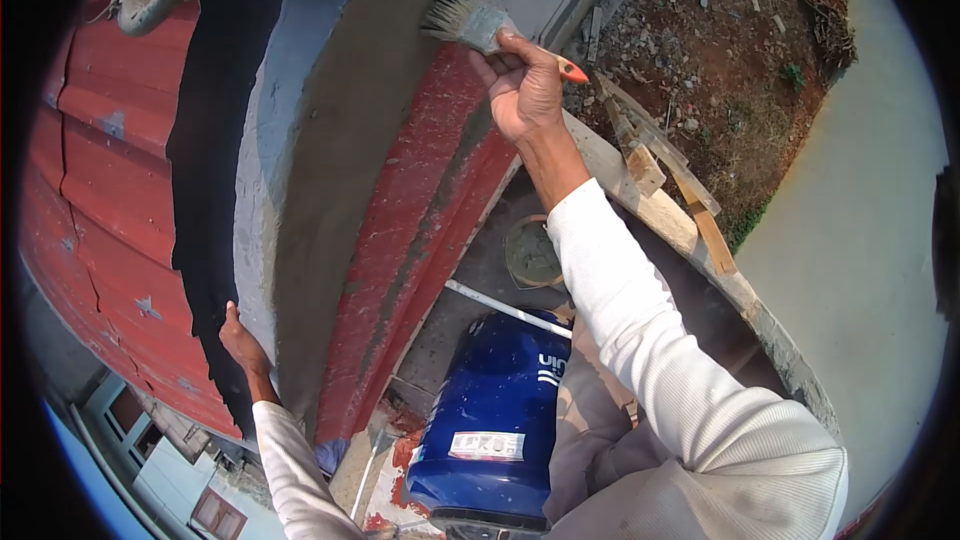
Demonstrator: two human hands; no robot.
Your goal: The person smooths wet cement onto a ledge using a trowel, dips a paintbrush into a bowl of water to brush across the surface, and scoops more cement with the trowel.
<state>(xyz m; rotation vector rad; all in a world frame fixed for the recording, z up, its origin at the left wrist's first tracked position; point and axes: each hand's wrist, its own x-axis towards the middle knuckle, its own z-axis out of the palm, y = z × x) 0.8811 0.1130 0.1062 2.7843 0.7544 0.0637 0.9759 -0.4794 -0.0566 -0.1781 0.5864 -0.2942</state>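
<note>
My right hand [525, 90] is closed around a wide paint brush [480, 25] with a red-tipped handle. Its pale, splayed bristles touch the grey coated strip [345, 125] near the top. Lower left, my left hand [243, 342] rests at the border of the light grey band [262, 200] and the black strip [215, 190], thumb or finger pointing up; its other fingers are partly hidden. Red roof sheeting [120, 170] lies left of the black strip, and a red ledge [390, 230] runs right of the grey strip.
A blue drum [490, 410] stands below, with a white pipe [510, 308] across its top and a round bucket [533, 250] beyond. Wooden pieces [665, 165] lie on the wall edge at right. A grey-rimmed container [140, 15] hangs at upper left.
</note>
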